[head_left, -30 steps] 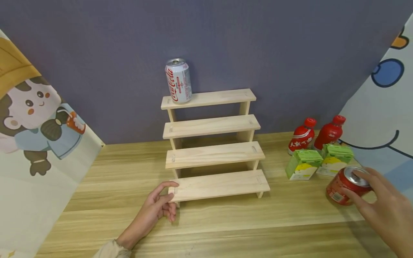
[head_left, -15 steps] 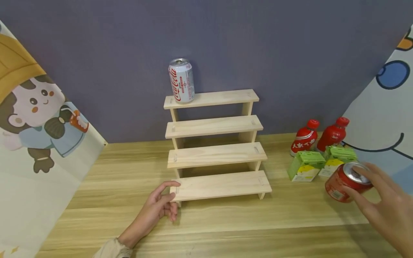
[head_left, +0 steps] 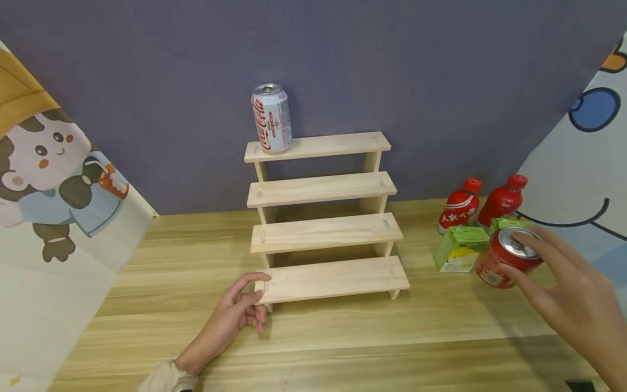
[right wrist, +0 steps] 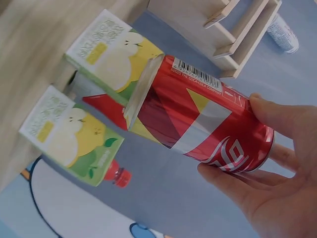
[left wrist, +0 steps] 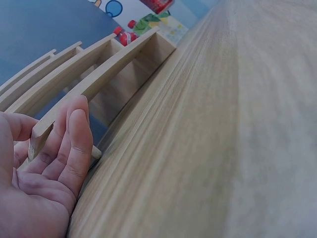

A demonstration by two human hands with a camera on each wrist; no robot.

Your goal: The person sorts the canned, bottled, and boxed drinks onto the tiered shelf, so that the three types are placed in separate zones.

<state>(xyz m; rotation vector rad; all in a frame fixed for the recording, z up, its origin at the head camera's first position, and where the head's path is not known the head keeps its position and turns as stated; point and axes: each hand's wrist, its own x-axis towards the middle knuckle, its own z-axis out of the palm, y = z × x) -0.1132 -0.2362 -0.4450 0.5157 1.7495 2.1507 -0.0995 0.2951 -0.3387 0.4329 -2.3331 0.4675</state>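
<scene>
My right hand (head_left: 575,291) grips a red soda can (right wrist: 190,116) near its top, fingers on one side and thumb on the other. The can is held up off the table, and in the head view it overlaps a green juice carton behind it. My left hand (head_left: 230,313) pinches the left end of the lowest step of a wooden tiered shelf (head_left: 330,280); in the left wrist view its fingers (left wrist: 77,144) curl round the board's end. A white Coca-Cola can (head_left: 271,120) stands upright on the left of the top step.
Two green juice cartons stand right of the shelf, the nearer one (head_left: 460,250) partly beside the held can. Behind them are two red bottles, one (head_left: 459,207) at left, the other (head_left: 502,204) at right. A dark wall (head_left: 196,109) closes the back of the wooden table (head_left: 343,348).
My right hand has raised the red can from the table and carried it leftward, in front of the right juice carton. My left hand has stayed on the shelf's lowest step.
</scene>
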